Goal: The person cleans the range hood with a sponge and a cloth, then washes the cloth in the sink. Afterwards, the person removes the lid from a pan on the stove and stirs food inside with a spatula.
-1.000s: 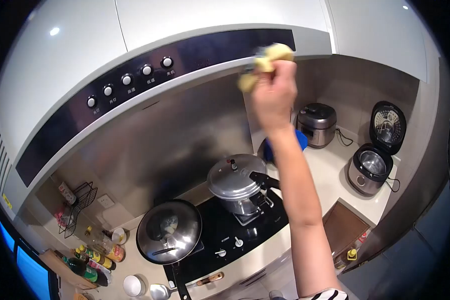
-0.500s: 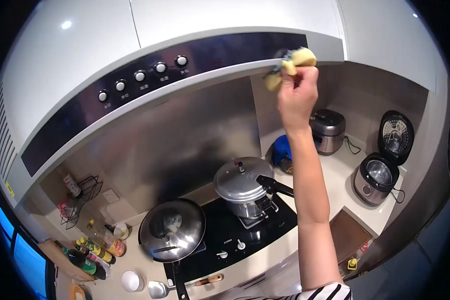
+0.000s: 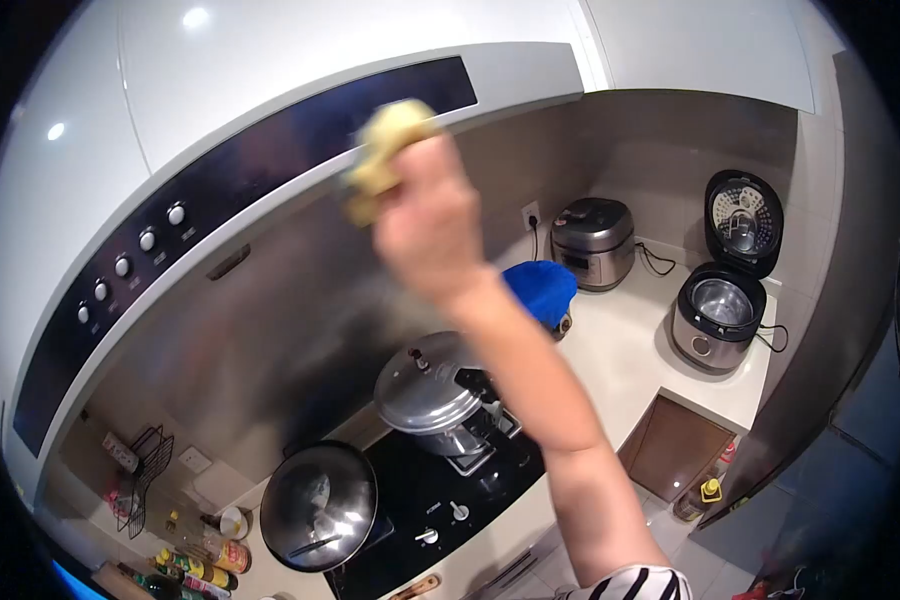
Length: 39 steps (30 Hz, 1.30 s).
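My right hand [image 3: 428,215] is raised in front of the range hood, its fingers closed round a yellow cloth [image 3: 395,140]. Both hand and cloth are blurred by motion. The cloth overlaps the lower edge of the hood's dark panel [image 3: 300,130], right of the round white buttons; whether it touches is hard to tell. Under my forearm, a lidded pressure cooker [image 3: 425,390] stands on the black gas stove [image 3: 400,510]. A wok with a domed lid [image 3: 320,505] is on the stove's left side. My left hand is out of the frame.
Two rice cookers are on the counter at the right, one closed [image 3: 592,245], the other [image 3: 715,320] with its lid up. A blue cover [image 3: 540,292] lies near the pressure cooker. Bottles [image 3: 205,570] and a wire rack [image 3: 145,485] are at the lower left. White cabinets [image 3: 270,60] hang above.
The view has shifted right, so the hood buttons and stove appear further left. My right hand, still holding the cloth, has moved left across the view and along the hood's edge.
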### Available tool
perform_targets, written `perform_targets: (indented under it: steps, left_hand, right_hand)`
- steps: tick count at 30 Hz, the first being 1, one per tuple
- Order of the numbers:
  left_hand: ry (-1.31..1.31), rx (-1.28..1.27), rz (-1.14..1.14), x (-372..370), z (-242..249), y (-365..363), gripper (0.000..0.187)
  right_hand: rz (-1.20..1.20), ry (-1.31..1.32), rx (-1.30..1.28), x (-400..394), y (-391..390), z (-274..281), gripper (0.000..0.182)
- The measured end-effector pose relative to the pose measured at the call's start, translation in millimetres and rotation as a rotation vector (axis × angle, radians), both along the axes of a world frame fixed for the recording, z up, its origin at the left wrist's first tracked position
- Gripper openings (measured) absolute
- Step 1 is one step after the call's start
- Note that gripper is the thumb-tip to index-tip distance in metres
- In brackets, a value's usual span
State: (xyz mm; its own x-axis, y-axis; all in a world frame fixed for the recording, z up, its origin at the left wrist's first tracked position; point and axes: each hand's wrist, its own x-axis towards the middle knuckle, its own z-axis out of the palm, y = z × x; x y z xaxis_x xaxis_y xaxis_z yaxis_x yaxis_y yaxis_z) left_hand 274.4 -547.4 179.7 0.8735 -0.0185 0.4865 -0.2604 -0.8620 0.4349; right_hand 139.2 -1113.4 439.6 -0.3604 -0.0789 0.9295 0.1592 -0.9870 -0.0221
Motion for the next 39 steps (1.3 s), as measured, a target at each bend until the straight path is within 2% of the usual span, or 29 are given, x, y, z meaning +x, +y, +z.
perform_targets:
  steps: [2, 5, 6, 8, 9, 10, 11, 13, 15, 16, 17, 19, 21, 23, 24, 26, 27, 28, 29, 30, 31, 32, 33, 34, 35, 36, 37, 38, 39]
  left_hand:
    - [-0.012, 0.033, -0.064, -3.9, 13.2, -33.7, 0.045]
    - [-0.018, 0.084, -0.131, -10.1, 27.0, -74.3, 0.044]
    - [-0.021, 0.098, -0.152, -11.3, 32.7, -86.6, 0.044]
    - [-0.033, 0.131, -0.21, -12.7, 43.6, -115.4, 0.044]
    - [-0.041, 0.141, -0.239, -13.9, 48.3, -129.8, 0.044]
    - [-0.05, 0.15, -0.261, -13.7, 52.0, -144.6, 0.043]
    - [-0.062, 0.157, -0.293, -15.8, 56.3, -159.1, 0.043]
    - [-0.087, 0.179, -0.36, -17.0, 65.8, -190.8, 0.043]
    - [-0.112, 0.196, -0.425, -22.0, 75.2, -218.7, 0.042]
    - [-0.125, 0.201, -0.45, -23.7, 79.6, -231.8, 0.042]
    - [-0.14, 0.207, -0.478, -27.5, 84.1, -242.4, 0.042]
    - [-0.16, 0.218, -0.508, -32.7, 94.0, -259.6, 0.042]
    - [-0.167, 0.236, -0.524, -36.1, 100.4, -267.6, 0.041]
    - [-0.158, 0.237, -0.517, -36.2, 100.4, -269.8, 0.041]
    - [-0.152, 0.234, -0.512, -36.1, 97.3, -268.5, 0.041]
    - [-0.148, 0.241, -0.508, -38.2, 97.3, -269.7, 0.04]
    - [-0.149, 0.243, -0.512, -38.2, 97.3, -270.9, 0.04]
    - [-0.156, 0.241, -0.519, -40.0, 99.9, -274.7, 0.04]
    - [-0.161, 0.241, -0.532, -41.4, 102.5, -279.7, 0.04]
    - [-0.166, 0.235, -0.535, -42.4, 103.5, -283.5, 0.04]
    - [-0.169, 0.238, -0.541, -43.3, 105.5, -285.8, 0.04]
    - [-0.176, 0.247, -0.556, -44.5, 110.0, -290.7, 0.039]
    - [-0.178, 0.249, -0.559, -44.3, 111.1, -294.2, 0.039]
    - [-0.175, 0.249, -0.562, -43.4, 111.4, -296.4, 0.039]
    - [-0.169, 0.245, -0.557, -42.7, 109.4, -296.2, 0.039]
    - [-0.161, 0.245, -0.551, -40.8, 107.4, -294.8, 0.039]
    - [-0.16, 0.243, -0.545, -40.1, 106.0, -294.0, 0.039]
    - [-0.153, 0.24, -0.54, -40.4, 105.7, -292.7, 0.038]
    - [-0.147, 0.239, -0.533, -40.0, 106.1, -291.5, 0.038]
  right_hand:
    - [-0.078, -0.045, 0.08, -27.0, -66.8, 0.9, 0.013]
    - [0.217, -0.142, 0.366, -61.2, -152.9, 11.8, 0.012]
    - [0.214, -0.139, 0.362, -60.7, -153.7, 15.4, 0.012]
    - [-0.045, -0.127, 0.249, -61.5, -142.2, 29.2, 0.015]
    - [-0.003, -0.026, 0.223, -57.1, -105.8, 36.7, 0.017]
    - [-0.196, 0.038, -0.001, -50.6, -65.6, 39.8, 0.016]
    - [-0.158, 0.06, -0.116, -39.4, -27.3, 39.4, 0.013]
    - [0.011, 0.076, -0.118, -22.6, 3.8, 43.6, 0.011]
    - [-0.025, 0.062, -0.182, -33.4, -21.8, 44.4, 0.011]
    - [-0.181, 0.064, -0.152, -42.9, -55.5, 46.1, 0.012]
    - [-0.115, 0.131, 0.052, -62.1, -85.1, 49.4, 0.013]
    - [-0.02, 0.088, 0.235, -80.7, -155.4, 58.3, 0.014]
    - [-0.077, 0.156, 0.284, -84.6, -126.6, 66.0, 0.011]
    - [-0.216, 0.19, -0.033, -63.9, -77.3, 63.2, 0.017]
    - [-0.219, 0.179, -0.04, -56.2, -60.3, 61.8, 0.017]
    - [0.003, 0.236, -0.155, -45.7, -40.5, 56.8, 0.017]
    - [-0.149, 0.237, -0.104, -59.7, -65.7, 62.1, 0.018]
    - [-0.168, 0.237, -0.013, -74.0, -107.5, 68.0, 0.018]
    - [-0.072, 0.358, 0.295, -95.0, -134.0, 69.1, 0.016]
    - [-0.028, 0.241, 0.275, -100.9, -161.5, 63.7, 0.015]
    - [-0.183, 0.151, 0.216, -96.1, -166.3, 65.5, 0.012]
    - [-0.169, 0.185, 0.211, -88.9, -170.6, 61.9, 0.012]
    - [-0.159, 0.215, 0.204, -82.8, -148.6, 68.1, 0.013]
    - [-0.014, 0.362, 0.248, -83.2, -101.9, 72.2, 0.014]
    - [-0.35, 0.322, -0.114, -59.8, -83.4, 70.1, 0.016]
    - [-0.185, 0.043, -0.245, -33.6, -45.7, 65.2, 0.016]
    - [0.019, 0.406, -0.187, -41.6, -5.8, 62.2, 0.018]
    - [0.129, 0.436, -0.166, -41.6, 3.1, 64.5, 0.02]
    - [0.128, 0.435, -0.16, -39.9, -17.7, 62.3, 0.02]
